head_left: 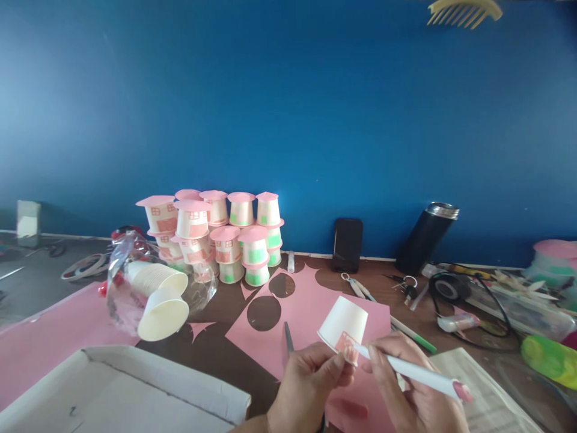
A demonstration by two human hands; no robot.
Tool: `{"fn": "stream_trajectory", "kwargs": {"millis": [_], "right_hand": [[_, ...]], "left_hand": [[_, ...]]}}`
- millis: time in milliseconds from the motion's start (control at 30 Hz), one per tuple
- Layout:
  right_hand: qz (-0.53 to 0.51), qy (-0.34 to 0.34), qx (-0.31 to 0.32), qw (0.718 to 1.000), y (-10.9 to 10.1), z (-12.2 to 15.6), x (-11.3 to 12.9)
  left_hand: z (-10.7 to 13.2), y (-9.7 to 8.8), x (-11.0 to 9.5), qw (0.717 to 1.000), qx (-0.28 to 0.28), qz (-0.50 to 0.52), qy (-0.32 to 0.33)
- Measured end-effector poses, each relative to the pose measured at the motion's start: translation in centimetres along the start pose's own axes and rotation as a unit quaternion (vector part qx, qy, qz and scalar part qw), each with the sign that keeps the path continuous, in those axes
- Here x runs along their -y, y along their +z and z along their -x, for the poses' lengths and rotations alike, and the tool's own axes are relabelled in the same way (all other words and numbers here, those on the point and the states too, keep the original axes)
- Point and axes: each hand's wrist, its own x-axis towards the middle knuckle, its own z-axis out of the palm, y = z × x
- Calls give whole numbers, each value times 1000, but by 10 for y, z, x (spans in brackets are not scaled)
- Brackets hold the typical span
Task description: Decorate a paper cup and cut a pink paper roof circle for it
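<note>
My left hand (311, 382) pinches the rim of a white paper cup (347, 316), held tilted with its base up over pink sheet. A reddish, partly streaked patch shows on the cup's side near the rim. In my right hand (412, 385) is a white felt-tip marker (424, 374) with a reddish back end; its tip meets the coloured patch. Below lies a pink paper sheet (306, 307) with round holes cut from it. Scissors (288, 338) show partly beside my left hand, their lower part hidden.
Stacked cups with pink paper roofs (255, 243) stand by the blue wall. Left of me are a plastic bag of paper cups (162, 316) and a white box lid (157, 391). A phone (347, 243), black flask (426, 237), keys (408, 285) and green marker (417, 337) lie beyond.
</note>
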Motion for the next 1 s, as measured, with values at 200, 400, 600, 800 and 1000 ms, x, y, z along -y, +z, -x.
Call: {"fn": "stream_trajectory", "kwargs": {"millis": [200,400,600,800,1000], "right_hand": [[-6,1,-3,1000,0,0,0],[-34,-5,49,998,0,3,2],[-30,0,55,998,1,4,2],[-37,1,51,998,2,4,2],[-33,4,44,998,2,4,2]], "left_hand": [[-1,0,-1,1000,-6,-4,-7],[-1,-4,5,1000,-4,9,6],[-2,-7,10,1000,2,-6,12],[-3,-7,10,1000,1,-1,14],[-2,-6,12,1000,-3,7,13]]}}
